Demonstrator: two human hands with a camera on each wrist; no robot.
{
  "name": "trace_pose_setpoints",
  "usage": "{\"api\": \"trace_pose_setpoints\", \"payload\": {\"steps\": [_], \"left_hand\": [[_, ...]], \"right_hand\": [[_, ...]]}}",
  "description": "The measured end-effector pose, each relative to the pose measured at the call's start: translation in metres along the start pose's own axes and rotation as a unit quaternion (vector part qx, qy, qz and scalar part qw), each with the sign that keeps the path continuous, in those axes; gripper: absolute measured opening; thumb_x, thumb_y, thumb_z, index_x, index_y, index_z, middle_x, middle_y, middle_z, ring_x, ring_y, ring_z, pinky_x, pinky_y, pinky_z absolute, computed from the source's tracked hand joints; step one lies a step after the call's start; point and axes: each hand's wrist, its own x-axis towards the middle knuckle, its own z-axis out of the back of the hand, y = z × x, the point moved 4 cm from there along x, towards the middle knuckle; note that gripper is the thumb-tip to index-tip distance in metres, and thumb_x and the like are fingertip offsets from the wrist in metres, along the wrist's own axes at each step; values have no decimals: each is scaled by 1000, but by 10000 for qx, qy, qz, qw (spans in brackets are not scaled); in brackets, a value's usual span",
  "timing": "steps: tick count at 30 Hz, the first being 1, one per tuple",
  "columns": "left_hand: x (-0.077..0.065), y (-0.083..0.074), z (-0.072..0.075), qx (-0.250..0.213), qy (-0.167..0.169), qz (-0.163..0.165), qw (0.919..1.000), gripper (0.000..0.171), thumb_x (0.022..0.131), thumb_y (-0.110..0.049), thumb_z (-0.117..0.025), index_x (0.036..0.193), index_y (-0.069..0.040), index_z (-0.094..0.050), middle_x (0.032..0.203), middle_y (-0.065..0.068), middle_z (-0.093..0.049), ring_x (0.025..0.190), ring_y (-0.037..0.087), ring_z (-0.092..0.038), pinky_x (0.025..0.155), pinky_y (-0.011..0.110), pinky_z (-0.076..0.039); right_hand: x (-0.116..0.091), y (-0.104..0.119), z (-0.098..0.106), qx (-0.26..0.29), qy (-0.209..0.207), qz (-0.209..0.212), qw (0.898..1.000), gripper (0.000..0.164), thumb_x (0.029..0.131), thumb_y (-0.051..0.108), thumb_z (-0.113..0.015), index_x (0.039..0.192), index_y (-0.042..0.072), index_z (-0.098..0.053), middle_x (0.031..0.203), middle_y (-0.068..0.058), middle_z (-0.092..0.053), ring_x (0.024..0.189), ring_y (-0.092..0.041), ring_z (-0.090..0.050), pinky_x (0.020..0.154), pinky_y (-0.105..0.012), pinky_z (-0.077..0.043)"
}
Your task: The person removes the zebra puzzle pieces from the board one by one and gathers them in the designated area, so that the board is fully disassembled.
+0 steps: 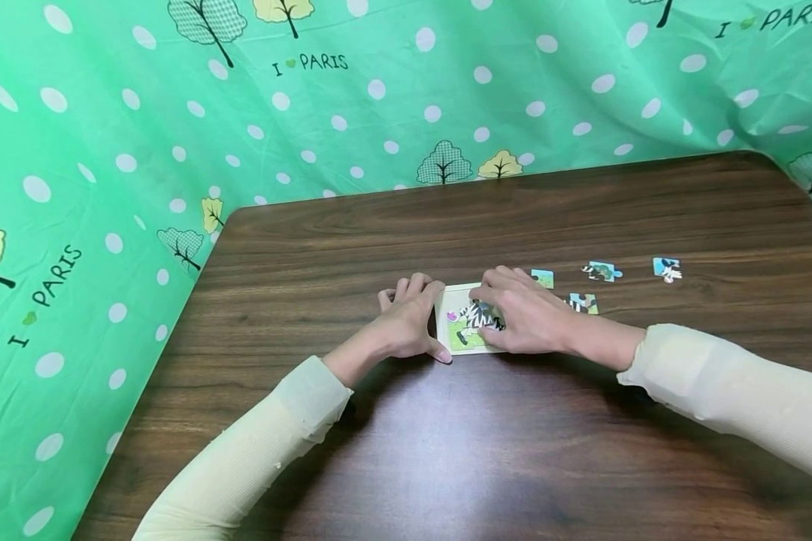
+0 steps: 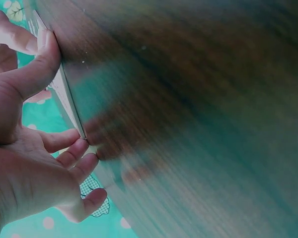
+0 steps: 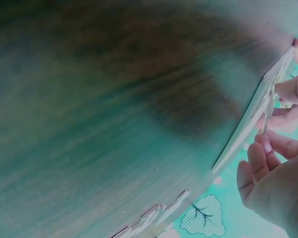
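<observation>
A white-rimmed jigsaw tray (image 1: 474, 352) lies on the table, with a partly assembled zebra picture (image 1: 465, 334) on green grass inside it. My left hand (image 1: 409, 319) holds the tray's left side, thumb at the near corner and index finger at the far one; its other fingers spread beyond the edge. Over the tray's right part, my right hand (image 1: 531, 312) pinches a thin puzzle piece (image 3: 266, 119) between thumb and fingers. That piece stands tilted at the tray surface in the right wrist view. The hand covers the tray's right side in the head view.
Several loose puzzle pieces lie right of the tray: a green-and-blue one (image 1: 543, 278), a striped one (image 1: 583, 303), one with a blue tab (image 1: 602, 271) and one farther right (image 1: 667, 269). Behind the brown wooden table (image 1: 379, 233) hangs a green dotted cloth (image 1: 379, 120).
</observation>
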Motion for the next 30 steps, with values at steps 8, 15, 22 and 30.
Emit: {"api": "trace_pose_setpoints", "payload": {"steps": [8, 15, 22, 30], "left_hand": [[0, 0, 0, -40, -28, -26, 10000, 109, 54, -45, -89, 144, -16, -36, 139, 2, -34, 121, 23, -30, 102, 50, -20], [0, 1, 0, -27, -45, -31, 10000, 109, 54, -46, -89, 144, -16, -36, 139, 2, -34, 121, 23, -30, 101, 50, -20], [0, 1, 0, -19, -43, -42, 10000, 109, 55, -46, -89, 144, -17, -36, 139, 3, -35, 121, 23, -30, 101, 50, -21], [0, 1, 1, -13, -29, -41, 10000, 109, 55, -46, -89, 145, -16, -35, 139, 3, -35, 122, 24, -30, 101, 51, -20]], "right_hand": [[0, 2, 1, 458, -140, -11, 9989, 47, 76, 25, -70, 117, 0, -65, 92, -2, -53, 84, -18, -45, 74, -34, -42], [2, 0, 1, 473, -84, -120, 9988, 47, 75, 25, -70, 115, 1, -66, 90, -2, -52, 83, -17, -44, 70, -33, -40], [0, 3, -6, 274, 198, 110, 9994, 45, 76, 24, -70, 116, 4, -67, 92, -2, -52, 86, -18, -45, 75, -34, -40], [-2, 3, -6, 344, 200, 318, 9987, 39, 78, 26, -68, 116, 17, -71, 87, 1, -49, 82, -14, -41, 70, -30, -36]]}}
